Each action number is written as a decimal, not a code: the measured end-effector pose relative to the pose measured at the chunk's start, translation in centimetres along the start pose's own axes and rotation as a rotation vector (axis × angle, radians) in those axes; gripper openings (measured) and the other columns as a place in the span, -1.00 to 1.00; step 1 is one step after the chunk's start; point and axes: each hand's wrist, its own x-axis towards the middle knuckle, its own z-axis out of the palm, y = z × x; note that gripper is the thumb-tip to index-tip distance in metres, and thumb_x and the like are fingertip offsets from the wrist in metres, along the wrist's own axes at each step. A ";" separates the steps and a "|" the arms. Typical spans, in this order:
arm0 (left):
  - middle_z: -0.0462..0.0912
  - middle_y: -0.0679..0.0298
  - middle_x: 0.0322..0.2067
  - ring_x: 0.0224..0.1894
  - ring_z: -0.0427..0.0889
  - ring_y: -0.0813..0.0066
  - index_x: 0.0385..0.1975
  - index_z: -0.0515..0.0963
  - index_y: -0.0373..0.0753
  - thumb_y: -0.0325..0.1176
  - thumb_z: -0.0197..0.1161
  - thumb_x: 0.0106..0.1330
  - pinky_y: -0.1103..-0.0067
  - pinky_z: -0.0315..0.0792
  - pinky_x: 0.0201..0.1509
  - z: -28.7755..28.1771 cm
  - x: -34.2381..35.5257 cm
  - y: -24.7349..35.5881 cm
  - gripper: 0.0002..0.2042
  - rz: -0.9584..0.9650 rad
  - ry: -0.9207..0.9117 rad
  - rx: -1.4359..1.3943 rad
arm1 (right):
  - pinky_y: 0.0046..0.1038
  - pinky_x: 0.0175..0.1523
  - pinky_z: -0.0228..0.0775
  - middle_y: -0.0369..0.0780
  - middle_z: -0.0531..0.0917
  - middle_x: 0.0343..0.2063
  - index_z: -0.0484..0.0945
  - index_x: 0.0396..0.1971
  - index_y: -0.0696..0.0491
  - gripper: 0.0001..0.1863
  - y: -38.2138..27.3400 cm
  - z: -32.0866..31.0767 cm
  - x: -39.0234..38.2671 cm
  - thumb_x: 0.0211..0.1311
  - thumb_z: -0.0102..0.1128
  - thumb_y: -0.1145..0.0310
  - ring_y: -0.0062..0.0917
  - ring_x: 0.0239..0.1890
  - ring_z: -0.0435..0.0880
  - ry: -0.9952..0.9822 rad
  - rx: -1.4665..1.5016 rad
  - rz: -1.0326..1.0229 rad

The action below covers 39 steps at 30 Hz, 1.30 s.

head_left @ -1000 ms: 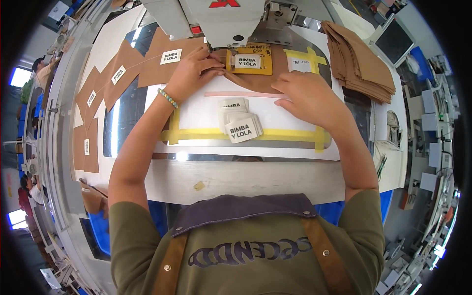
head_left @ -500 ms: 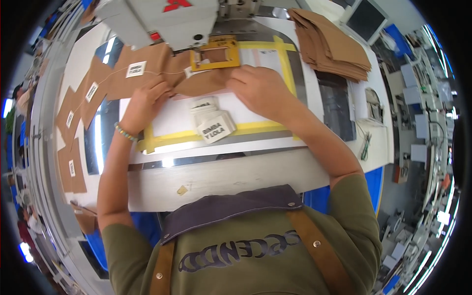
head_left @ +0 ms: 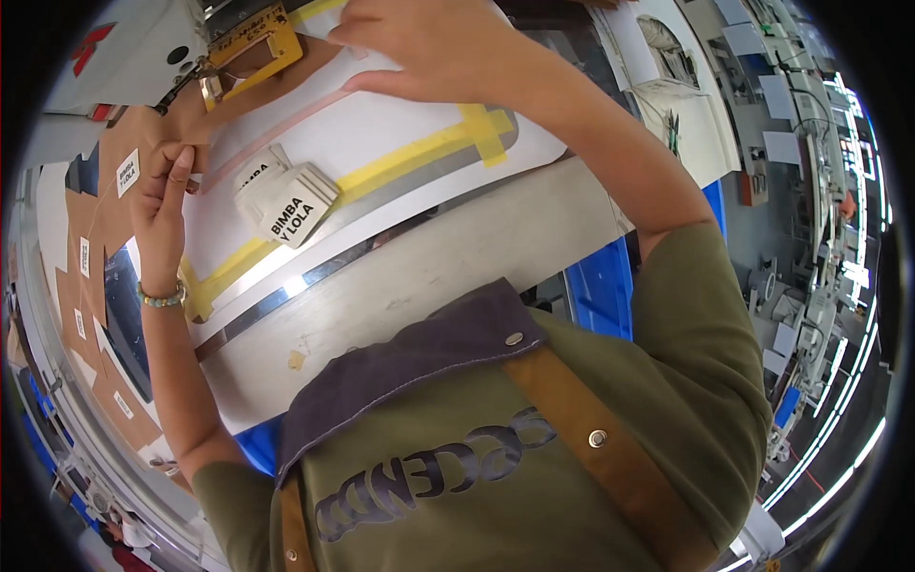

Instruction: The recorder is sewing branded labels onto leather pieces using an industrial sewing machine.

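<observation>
My left hand [head_left: 168, 193] pinches a brown flat piece [head_left: 152, 133] below the machine head. My right hand [head_left: 424, 52] is open, thumb stretched apart from the fingers, over the white taped sheet [head_left: 391, 143] at the edge of a brown strip [head_left: 276, 91]. Between my hands, the yellow frame [head_left: 281, 50] sits by the metal presser [head_left: 212, 88]. A pink strip [head_left: 267, 138] runs across the sheet, above a loose pile of printed white labels [head_left: 294, 205]. A string of brown pieces with white labels [head_left: 84, 257] hangs along the left.
The sewing machine head [head_left: 124, 52] fills the upper left. A metal table edge [head_left: 400, 286] runs before me, with a blue bin [head_left: 599, 286] below. Tools [head_left: 673, 133] lie on the right side surface. Another person [head_left: 124, 534] is partly visible at lower left.
The view has turned, shifting the machine to upper left. The brown piece under the frame has moved leftward with my left hand. My right hand's fingers have spread.
</observation>
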 end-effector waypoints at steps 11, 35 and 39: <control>0.70 0.30 -0.19 -0.21 0.62 0.58 -0.06 0.67 -0.37 -0.47 0.23 0.64 0.58 0.52 -0.12 0.4 -1.7 2.3 -0.88 0.094 -0.261 0.246 | -0.23 -0.12 0.68 -0.20 0.73 -0.26 0.72 -0.31 0.06 -0.89 -0.5 3.5 1.9 0.28 0.23 0.42 -0.28 -0.13 0.78 -0.043 -0.097 -0.162; 0.53 0.12 0.44 0.40 0.62 0.07 0.47 0.47 -0.19 -0.51 0.44 0.35 0.24 0.58 0.37 -12.7 -5.4 2.1 -0.36 -0.247 0.037 0.768 | -0.25 0.26 0.59 -0.17 0.80 0.08 0.77 0.05 0.07 -0.67 10.4 -7.7 -6.5 0.41 0.44 0.23 -0.19 0.17 0.74 0.309 -0.351 0.371; 0.31 0.17 0.63 0.68 0.22 0.07 0.56 0.42 -0.08 -0.37 0.48 0.36 0.23 0.19 0.70 -10.2 -3.0 1.5 -0.28 0.095 -0.137 0.745 | -0.18 0.34 0.54 -0.15 0.77 0.20 0.76 0.17 0.02 -0.57 10.8 -7.5 -6.4 0.40 0.43 0.15 -0.14 0.25 0.72 0.146 -0.324 0.494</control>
